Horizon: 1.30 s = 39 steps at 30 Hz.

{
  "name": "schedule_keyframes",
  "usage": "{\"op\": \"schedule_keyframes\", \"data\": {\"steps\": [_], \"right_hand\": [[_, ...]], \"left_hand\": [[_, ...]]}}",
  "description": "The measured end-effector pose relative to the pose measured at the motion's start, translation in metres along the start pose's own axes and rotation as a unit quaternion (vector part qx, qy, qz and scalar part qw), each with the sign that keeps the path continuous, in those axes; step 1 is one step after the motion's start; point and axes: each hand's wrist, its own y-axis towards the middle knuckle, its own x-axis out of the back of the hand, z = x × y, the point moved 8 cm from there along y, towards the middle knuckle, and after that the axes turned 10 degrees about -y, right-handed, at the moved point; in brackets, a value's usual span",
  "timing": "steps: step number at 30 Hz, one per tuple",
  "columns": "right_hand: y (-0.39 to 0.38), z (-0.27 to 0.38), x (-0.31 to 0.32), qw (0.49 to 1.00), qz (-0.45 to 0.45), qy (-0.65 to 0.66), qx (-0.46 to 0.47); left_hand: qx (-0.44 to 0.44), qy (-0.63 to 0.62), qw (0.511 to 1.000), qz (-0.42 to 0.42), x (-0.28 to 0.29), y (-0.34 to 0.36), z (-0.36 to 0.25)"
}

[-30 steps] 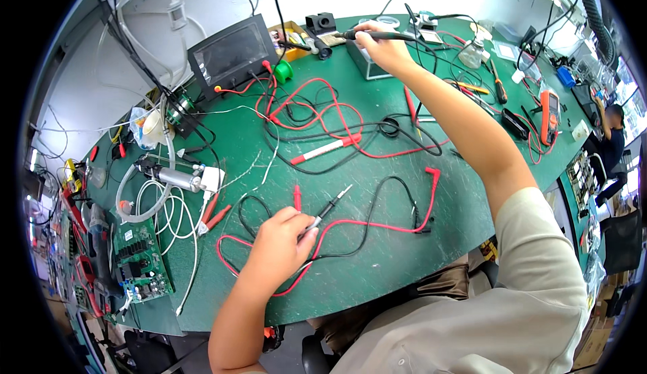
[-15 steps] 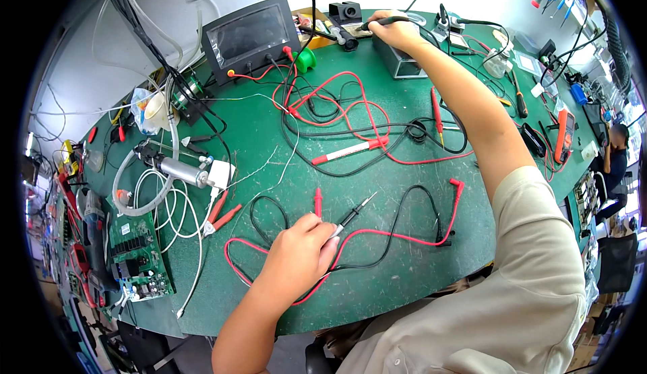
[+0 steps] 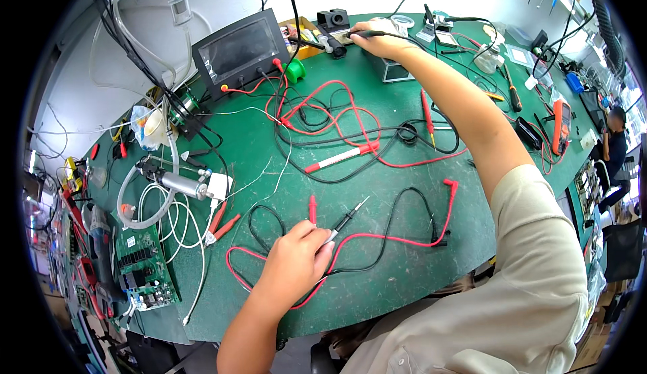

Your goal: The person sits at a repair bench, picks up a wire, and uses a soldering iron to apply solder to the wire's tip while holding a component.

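Observation:
My left hand (image 3: 296, 256) is closed near the table's front, gripping a black test probe (image 3: 347, 217) whose bare metal tip points up and right. A red test probe (image 3: 313, 209) sticks up beyond the fingers; whether they hold it too I cannot tell. Red and black leads (image 3: 384, 235) curl around this hand and run right to angled plugs. At the back of the bench, my right hand (image 3: 381, 40) is closed on a soldering iron (image 3: 369, 34) with a black handle. Its front end lies close to a small tray beside a black holder (image 3: 333, 19); the tip is hard to make out.
A dark-screened monitor (image 3: 242, 47) stands at the back left. Tangled red and black cables (image 3: 350, 128) and a red-and-white marker (image 3: 342, 157) lie mid-bench. Left are a metal cylinder (image 3: 183, 184) with tubing and a green circuit board (image 3: 145, 266). An orange multimeter (image 3: 561, 126) lies right.
The whole view has shifted slightly. The soldering iron is tilted more level, its front end near the tray. My left hand keeps the black probe in about the same place.

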Motion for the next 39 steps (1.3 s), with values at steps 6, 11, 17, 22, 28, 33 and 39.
{"op": "schedule_keyframes", "data": {"steps": [6,11,17,22,28,33,39], "right_hand": [[-0.002,-0.007,0.000,0.997,-0.068,0.019,-0.032],[0.008,0.003,0.007,1.000,-0.018,0.014,-0.015],[0.008,-0.033,-0.006,0.978,0.013,0.177,-0.111],[0.002,-0.080,-0.011,0.869,-0.017,0.391,-0.304],[-0.006,-0.080,-0.029,0.872,-0.003,0.378,-0.311],[-0.001,-0.077,-0.037,0.913,0.015,0.278,-0.299],[0.007,-0.081,-0.035,0.933,0.000,0.256,-0.254]], "left_hand": [[-0.012,0.004,1.000,-0.001,-0.001,0.000,0.000],[-0.008,0.006,1.000,-0.008,0.001,-0.003,0.002],[-0.011,0.007,1.000,-0.003,0.000,-0.001,0.001],[-0.012,0.010,1.000,-0.003,0.000,-0.002,0.001],[-0.013,0.009,1.000,0.001,-0.002,-0.001,0.001],[-0.008,0.011,1.000,0.001,-0.003,0.000,0.001],[-0.013,0.012,1.000,-0.003,-0.002,-0.001,0.002]]}}
